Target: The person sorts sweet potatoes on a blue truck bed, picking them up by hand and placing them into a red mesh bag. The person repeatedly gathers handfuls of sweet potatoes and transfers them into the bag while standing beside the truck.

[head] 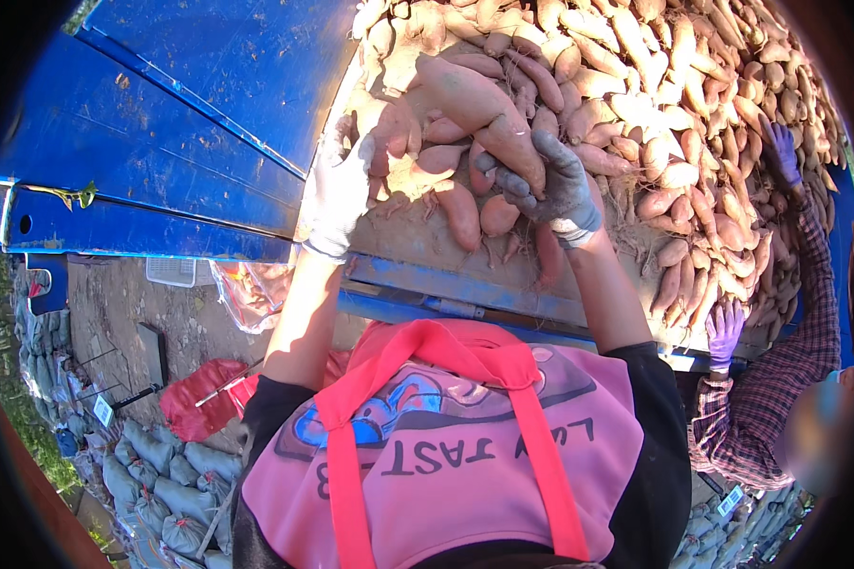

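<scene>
My right hand (559,188), in a grey-coated work glove, grips the lower end of a large, forked sweet potato (470,99). That root is raised over the truck bed and points up and left. My left hand (338,192), in a pale glove lit by strong sun, is at the bed's left edge with thumb and fingers apart. Nothing shows between them. Just right of it sits a group of loose sweet potatoes (395,131). Below the held root, a few more, including a reddish sweet potato (459,213), rest on the dusty bed floor (413,231).
A big heap of sweet potatoes (655,85) fills the bed to the right. Blue metal panels (185,92) stand left. A co-worker's purple-gloved hands (726,331) touch the heap at right. Below lie a red mesh sack (203,398), a white crate (174,272) and stacked filled sacks (178,491).
</scene>
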The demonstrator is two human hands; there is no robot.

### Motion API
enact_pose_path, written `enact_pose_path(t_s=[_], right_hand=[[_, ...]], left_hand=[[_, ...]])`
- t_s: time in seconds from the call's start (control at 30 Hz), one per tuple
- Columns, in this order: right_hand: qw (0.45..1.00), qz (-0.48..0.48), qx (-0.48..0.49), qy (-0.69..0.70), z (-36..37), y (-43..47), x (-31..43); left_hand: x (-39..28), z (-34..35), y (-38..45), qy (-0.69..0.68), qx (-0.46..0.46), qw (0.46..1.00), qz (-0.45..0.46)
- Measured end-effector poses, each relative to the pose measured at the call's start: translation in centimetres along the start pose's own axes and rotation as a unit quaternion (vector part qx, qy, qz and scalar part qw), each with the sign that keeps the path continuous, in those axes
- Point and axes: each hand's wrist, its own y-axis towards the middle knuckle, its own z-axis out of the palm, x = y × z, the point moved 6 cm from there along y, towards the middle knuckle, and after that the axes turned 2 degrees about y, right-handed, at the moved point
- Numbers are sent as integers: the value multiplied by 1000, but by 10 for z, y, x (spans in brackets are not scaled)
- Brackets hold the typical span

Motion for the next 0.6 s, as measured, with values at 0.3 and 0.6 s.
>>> enact_pose_path(t_s=[0.3, 0.6], right_hand=[[958, -182, -160, -156, 57, -69, -63], [818, -150, -257, -492, 40, -92, -111]], left_hand=[[-53, 89, -28, -340, 309, 885, 75], [18, 83, -92, -450, 381, 797, -130]])
